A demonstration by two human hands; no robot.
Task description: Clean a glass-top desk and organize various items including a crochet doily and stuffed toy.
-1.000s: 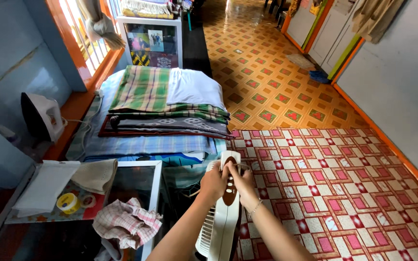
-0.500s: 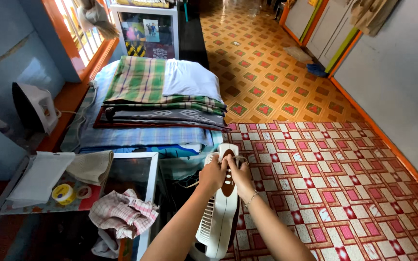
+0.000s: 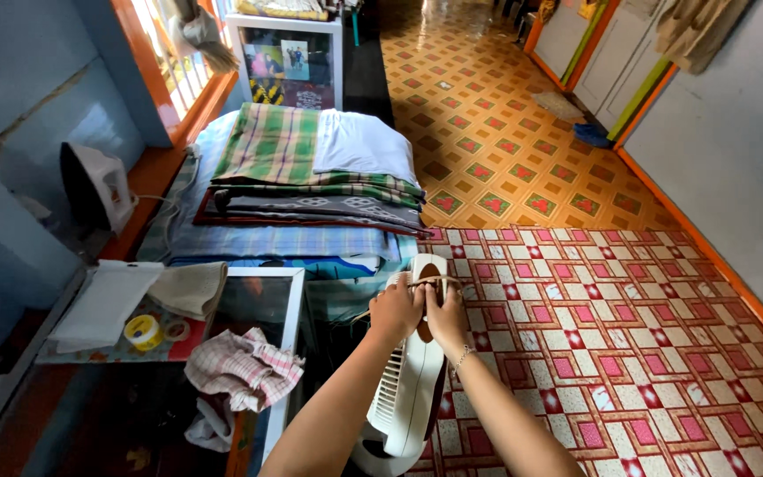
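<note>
Hands lower on upright white fan, top away.

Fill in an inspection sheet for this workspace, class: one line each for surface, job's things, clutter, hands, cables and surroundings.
Surface: patterned red and white floor mat; glass-topped table at left.
Job's things: white fan standing upright on the floor, its control panel facing up.
Clutter: checked cloth, tape roll and folded cloths on the table; stack of folded fabrics beyond.
Hands: left hand and right hand both rest on the fan's top, side by side; grip cannot be told.
Cables: white cord running from the iron.
Surroundings: blue wall, orange window frame, tiled corridor, doors at right.
</note>
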